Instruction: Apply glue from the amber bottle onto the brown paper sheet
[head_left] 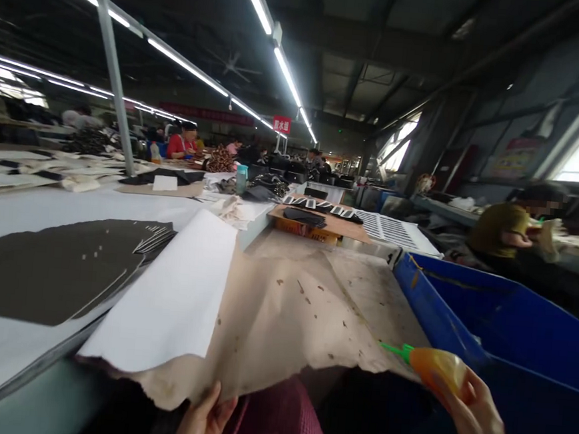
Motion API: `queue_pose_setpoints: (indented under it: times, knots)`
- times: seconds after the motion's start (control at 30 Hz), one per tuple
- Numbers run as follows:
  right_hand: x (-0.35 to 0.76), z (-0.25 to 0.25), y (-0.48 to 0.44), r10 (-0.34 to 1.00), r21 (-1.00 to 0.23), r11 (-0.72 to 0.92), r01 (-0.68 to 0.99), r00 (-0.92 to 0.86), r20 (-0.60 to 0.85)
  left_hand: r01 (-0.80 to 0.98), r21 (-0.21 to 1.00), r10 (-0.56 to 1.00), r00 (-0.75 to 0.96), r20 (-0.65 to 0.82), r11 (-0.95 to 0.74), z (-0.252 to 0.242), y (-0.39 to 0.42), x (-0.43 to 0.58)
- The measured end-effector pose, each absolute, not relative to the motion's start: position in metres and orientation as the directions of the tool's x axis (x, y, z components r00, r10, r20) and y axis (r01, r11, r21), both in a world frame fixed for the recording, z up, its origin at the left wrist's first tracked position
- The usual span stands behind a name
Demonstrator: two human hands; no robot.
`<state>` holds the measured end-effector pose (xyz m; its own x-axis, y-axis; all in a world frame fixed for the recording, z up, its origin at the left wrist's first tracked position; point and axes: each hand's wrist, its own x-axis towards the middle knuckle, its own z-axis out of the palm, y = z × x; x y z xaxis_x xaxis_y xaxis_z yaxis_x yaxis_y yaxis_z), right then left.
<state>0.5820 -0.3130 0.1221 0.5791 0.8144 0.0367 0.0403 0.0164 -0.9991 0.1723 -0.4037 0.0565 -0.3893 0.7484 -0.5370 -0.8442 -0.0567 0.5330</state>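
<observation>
A squeeze bottle (pixel 441 368) of amber liquid with a green nozzle is wrapped in my right hand (pixel 479 409). It lies tilted, its nozzle pointing left over the right side of the brown paper (pixel 281 317). My left hand (pixel 206 418) is closed at the ragged near edge of that paper, thumb on top and fingers curled below. Small dark spots mark the sheet. A white sheet (pixel 173 295), seemingly a folded-over flap, covers its left part. Left of that, dark grey cut pieces (pixel 60 266) with pale marks lie on the white table surface (pixel 84 204).
A large blue bin (pixel 504 294) stands directly right of the work surface. Cardboard with black and white pieces (pixel 320 209) rests ahead, beside a striped white sheet (pixel 393 232). A metal post (pixel 113 69) rises at left. A co-worker (pixel 502 227) sits at right; others are farther back.
</observation>
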Motion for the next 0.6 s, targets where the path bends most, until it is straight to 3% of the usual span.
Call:
queue_pose_setpoints:
  times: [0.17,0.3,0.43,0.6]
  knots:
    - [0.59,0.13,-0.313,0.809,-0.994,0.072,0.086,0.578,0.109,-0.827,0.55,0.782,-0.419,-0.462,-0.117,0.06,-0.365,0.159]
    - [0.578,0.128,-0.312,0.803,-0.965,0.168,-0.201,0.596,0.016,-0.835,0.538,0.806,-0.394,-0.442,-0.114,0.041,-0.362,0.139]
    - [0.55,0.112,-0.313,0.889,-0.836,0.17,-0.522,0.447,-0.098,-0.885,0.464,0.81,-0.305,-0.502,-0.046,0.03,-0.377,0.139]
    - [0.525,0.094,-0.31,0.913,-0.831,0.184,-0.525,0.404,-0.053,-0.859,0.512,0.812,-0.287,-0.508,0.017,0.044,-0.376,0.166]
